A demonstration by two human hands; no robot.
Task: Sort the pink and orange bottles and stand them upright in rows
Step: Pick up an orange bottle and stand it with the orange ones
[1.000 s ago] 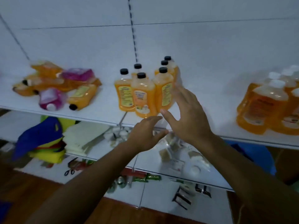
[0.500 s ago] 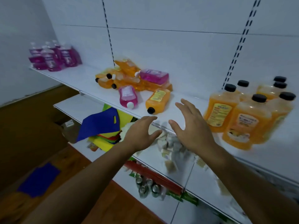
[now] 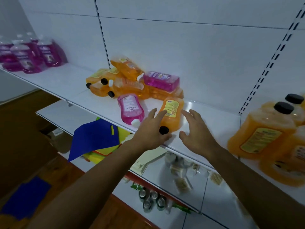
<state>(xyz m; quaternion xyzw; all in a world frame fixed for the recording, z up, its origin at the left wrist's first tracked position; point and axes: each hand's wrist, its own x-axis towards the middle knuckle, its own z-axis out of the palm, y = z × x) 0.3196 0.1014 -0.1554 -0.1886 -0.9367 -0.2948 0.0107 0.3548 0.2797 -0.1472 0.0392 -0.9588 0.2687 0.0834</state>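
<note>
Fingers (image 3: pixel 162 114) touching glossy orange bottle (image 3: pixel 171 113)

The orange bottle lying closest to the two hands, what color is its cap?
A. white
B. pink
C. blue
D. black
D. The orange bottle lies on its side on the shelf between the left hand and the right hand, and the cap at its near end is black.
</note>
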